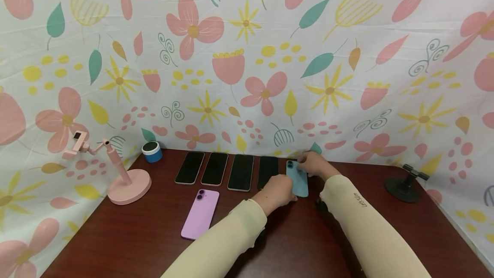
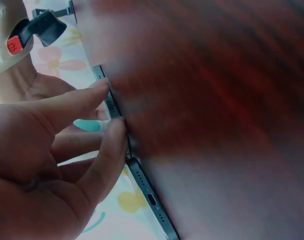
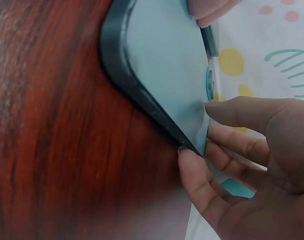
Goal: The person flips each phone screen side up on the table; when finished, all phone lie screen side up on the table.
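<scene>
A light blue phone (image 1: 299,185) lies back up at the right end of a row of phones. My left hand (image 1: 276,190) holds its near left part; the left wrist view shows a thumb and finger (image 2: 97,92) at its bottom edge (image 2: 111,106). At the phone's far right corner is my right hand (image 1: 315,164). In the right wrist view the right hand (image 3: 252,150) pinches the phone (image 3: 164,55) there, one fingertip at its side edge. Left of it lies a dark-screened phone (image 1: 267,167), partly covered by my left hand.
More dark-screened phones (image 1: 241,173) lie in the row toward the left. A purple phone (image 1: 200,214) lies back up in front of them. A pink stand (image 1: 129,185) and a blue jar (image 1: 152,152) are at left, a black stand (image 1: 403,188) at right. Patterned cloth (image 1: 247,63) hangs behind the table.
</scene>
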A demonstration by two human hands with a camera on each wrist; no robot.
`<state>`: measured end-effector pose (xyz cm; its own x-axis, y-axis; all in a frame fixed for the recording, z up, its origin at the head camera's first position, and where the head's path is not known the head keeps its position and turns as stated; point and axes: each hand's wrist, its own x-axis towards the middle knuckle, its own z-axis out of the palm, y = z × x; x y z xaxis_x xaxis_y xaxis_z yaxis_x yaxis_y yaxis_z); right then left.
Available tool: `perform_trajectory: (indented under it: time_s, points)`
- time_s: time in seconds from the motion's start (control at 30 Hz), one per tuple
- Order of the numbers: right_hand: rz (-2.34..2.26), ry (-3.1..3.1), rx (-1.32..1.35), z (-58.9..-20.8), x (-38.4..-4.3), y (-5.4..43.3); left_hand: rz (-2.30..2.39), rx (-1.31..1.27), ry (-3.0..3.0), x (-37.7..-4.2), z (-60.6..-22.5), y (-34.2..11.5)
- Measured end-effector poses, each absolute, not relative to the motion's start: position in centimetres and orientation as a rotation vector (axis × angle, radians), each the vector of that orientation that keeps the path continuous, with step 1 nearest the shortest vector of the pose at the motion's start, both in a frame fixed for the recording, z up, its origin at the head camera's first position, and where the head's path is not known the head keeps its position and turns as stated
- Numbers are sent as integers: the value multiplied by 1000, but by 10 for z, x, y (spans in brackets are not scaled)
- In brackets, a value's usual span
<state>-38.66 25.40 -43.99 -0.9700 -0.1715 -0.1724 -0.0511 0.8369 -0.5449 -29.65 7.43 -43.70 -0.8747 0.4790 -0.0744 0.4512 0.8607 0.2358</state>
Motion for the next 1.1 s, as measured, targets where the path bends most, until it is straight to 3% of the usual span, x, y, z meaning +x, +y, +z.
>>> perform_trajectory:
  time_s: [0.77, 1.1]
  points:
    - [-1044, 2712, -79, -450, -394, 256, -211, 954, 3027, -295, -437, 83]
    - [-1081, 2664, -46, -448, -395, 256, -161, 910, 2995, -296, -438, 85]
